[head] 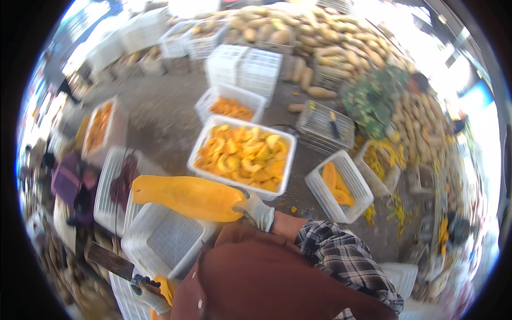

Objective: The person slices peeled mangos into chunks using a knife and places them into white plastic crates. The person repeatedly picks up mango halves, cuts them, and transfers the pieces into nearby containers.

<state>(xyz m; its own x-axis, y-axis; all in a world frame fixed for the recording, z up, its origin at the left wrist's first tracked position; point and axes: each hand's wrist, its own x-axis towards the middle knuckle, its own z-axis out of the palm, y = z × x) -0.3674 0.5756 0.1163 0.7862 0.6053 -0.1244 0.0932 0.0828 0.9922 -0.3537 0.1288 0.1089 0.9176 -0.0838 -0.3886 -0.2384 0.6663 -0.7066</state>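
Observation:
My right hand [256, 210], in a light work glove, grips one end of a long peeled orange squash [188, 198]. The squash is held out sideways above the crates in front of me. At the lower left, my left hand [150, 294], gloved too, holds a cleaver [110, 261] with a dark, broad blade pointing up and left. Another orange squash piece [166, 289] shows partly behind that hand, over a white crate [124, 296]. Just beyond the held squash stands a white tub [193, 170] full of cut squash chunks [244, 154].
A white plastic crate [176, 240] sits below the held squash. To the right, another crate [312, 192] contains peeled squash. A knife [334, 126] lies on stacked crates [312, 124]. Unpeeled squash [336, 36] is heaped behind. One person [376, 100] bends at the right; another [76, 180] is at the left.

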